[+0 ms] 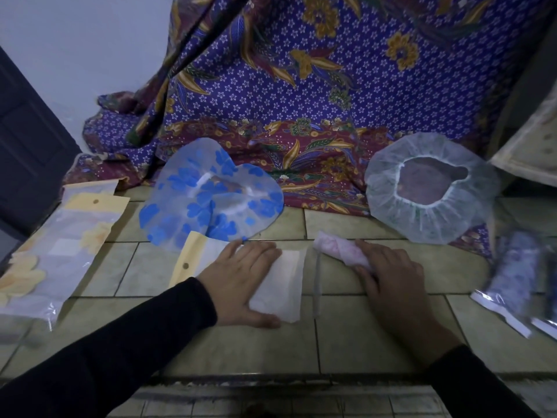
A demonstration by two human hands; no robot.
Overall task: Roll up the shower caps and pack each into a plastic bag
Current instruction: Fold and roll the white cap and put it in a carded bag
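A rolled-up pink shower cap [337,250] lies on the tiled counter, and my right hand [391,276] grips its right end. My left hand [241,279] presses flat on an empty plastic bag [283,285] with a yellow header card [187,260]; the bag's mouth faces the roll. Behind the left hand lies a flat shower cap with blue flowers [211,194]. A white-green shower cap [431,188] sits spread open at the back right.
A batik cloth [301,86] hangs behind and spills onto the tiled counter [346,336]. More bags with yellow cards [60,245] lie at the left. Packed caps in bags [518,285] lie at the right edge. The counter's front edge runs below my forearms.
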